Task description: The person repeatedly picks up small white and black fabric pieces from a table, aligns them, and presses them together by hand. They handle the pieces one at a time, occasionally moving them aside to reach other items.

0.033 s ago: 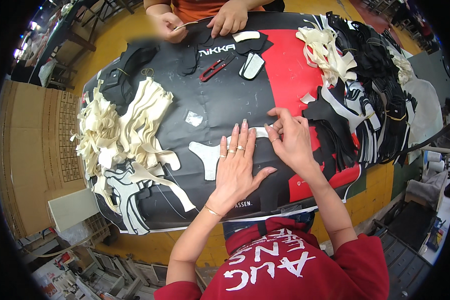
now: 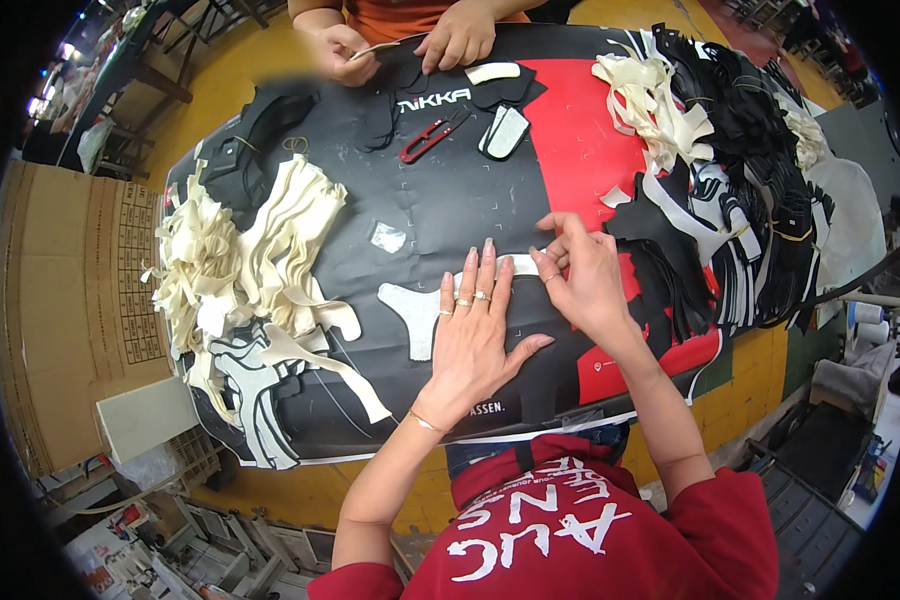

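A white T-shaped fabric piece (image 2: pixel 416 312) lies on the black part of the table cover, its wide end to the left and a narrow strip running right. My left hand (image 2: pixel 473 345) rests flat across its middle, fingers stretched out and hiding part of it. At the strip's right end, the thumb and forefinger of my right hand (image 2: pixel 590 285) are closed on the edge, with the other fingers curled above. Just beyond lies a small clear plastic packet (image 2: pixel 387 236). Whether a dark piece lies under the white one, I cannot tell.
Cream fabric strips (image 2: pixel 288 220) are heaped at left, above grey-and-black cut pieces (image 2: pixel 255 385). Red-handled thread snips (image 2: pixel 425 140) lie farther back. Black pieces (image 2: pixel 670 240) and a cream heap (image 2: pixel 650 100) fill the right side. Opposite, a co-worker's hands (image 2: pixel 458 36) handle small pieces.
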Demonstrator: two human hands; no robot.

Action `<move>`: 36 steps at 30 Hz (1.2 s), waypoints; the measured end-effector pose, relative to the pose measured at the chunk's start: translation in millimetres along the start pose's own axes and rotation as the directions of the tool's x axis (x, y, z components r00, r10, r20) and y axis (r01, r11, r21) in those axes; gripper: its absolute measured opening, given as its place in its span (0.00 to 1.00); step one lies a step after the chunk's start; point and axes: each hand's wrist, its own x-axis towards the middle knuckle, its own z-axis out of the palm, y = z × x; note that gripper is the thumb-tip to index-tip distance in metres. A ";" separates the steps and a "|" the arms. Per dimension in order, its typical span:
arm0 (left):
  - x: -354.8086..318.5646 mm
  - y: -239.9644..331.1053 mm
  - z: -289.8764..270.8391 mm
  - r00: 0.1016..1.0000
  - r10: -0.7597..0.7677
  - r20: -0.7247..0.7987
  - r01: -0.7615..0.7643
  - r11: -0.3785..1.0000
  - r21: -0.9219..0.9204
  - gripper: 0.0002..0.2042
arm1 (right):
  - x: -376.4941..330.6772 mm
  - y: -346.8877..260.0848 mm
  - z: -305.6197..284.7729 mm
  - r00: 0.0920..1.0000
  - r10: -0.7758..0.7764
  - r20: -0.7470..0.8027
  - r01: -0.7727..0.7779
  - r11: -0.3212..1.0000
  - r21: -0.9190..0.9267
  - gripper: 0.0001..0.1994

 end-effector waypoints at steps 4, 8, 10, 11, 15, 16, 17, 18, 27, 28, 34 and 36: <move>0.2 0.3 -1.3 1.000 0.018 0.010 -0.017 1.000 -0.022 0.51 | 15.4 4.5 -4.3 0.979 0.164 0.119 -0.188 0.955 0.231 0.15; -0.1 0.8 -0.5 0.998 0.062 0.005 -0.062 0.998 0.023 0.47 | 21.1 5.3 -3.9 0.964 0.215 0.154 -0.245 0.945 0.215 0.15; 0.2 1.2 0.1 0.998 0.062 0.006 -0.062 0.998 0.023 0.46 | 19.1 4.7 -4.2 0.973 0.188 0.135 -0.213 0.956 0.201 0.15; 0.3 1.5 0.3 0.998 0.056 0.010 -0.056 0.998 0.016 0.46 | 17.6 4.1 -4.7 0.976 0.175 0.127 -0.197 0.961 0.194 0.15; 0.4 3.8 -0.4 0.999 0.040 0.014 -0.040 0.999 -0.007 0.47 | 12.8 -1.1 -6.2 0.993 0.087 0.075 -0.100 0.977 0.188 0.14; 0.5 4.2 -0.9 0.999 0.041 0.015 -0.041 0.999 -0.009 0.47 | 12.0 -3.1 -6.3 0.997 0.049 0.052 -0.058 0.979 0.197 0.14; 0.8 4.5 -1.5 0.999 0.041 0.017 -0.041 0.999 -0.010 0.48 | 12.0 -5.2 -6.2 0.997 0.060 0.049 -0.069 0.980 0.186 0.14; 0.6 4.9 -2.1 0.999 0.042 0.011 -0.041 0.999 -0.017 0.48 | 12.2 -7.3 -5.8 0.999 0.025 0.033 -0.032 0.973 0.229 0.14; 2.3 6.2 -4.7 0.999 0.035 0.038 -0.035 0.999 -0.016 0.50 | 5.0 -0.2 -2.3 1.000 -0.005 0.021 0.005 1.000 -0.025 0.12; 2.3 6.2 -4.4 0.999 0.036 0.037 -0.035 0.999 -0.020 0.50 | 2.3 1.4 0.0 0.999 -0.040 -0.009 0.039 0.997 -0.072 0.12; 1.9 4.7 -3.1 0.998 0.044 0.039 -0.043 0.999 -0.018 0.52 | -2.5 5.2 7.3 0.992 -0.097 -0.078 0.086 0.987 -0.139 0.12; 2.0 4.2 -2.8 0.998 0.050 0.037 -0.049 0.999 -0.024 0.53 | -2.6 4.1 7.7 0.992 -0.098 -0.078 0.085 0.984 -0.154 0.12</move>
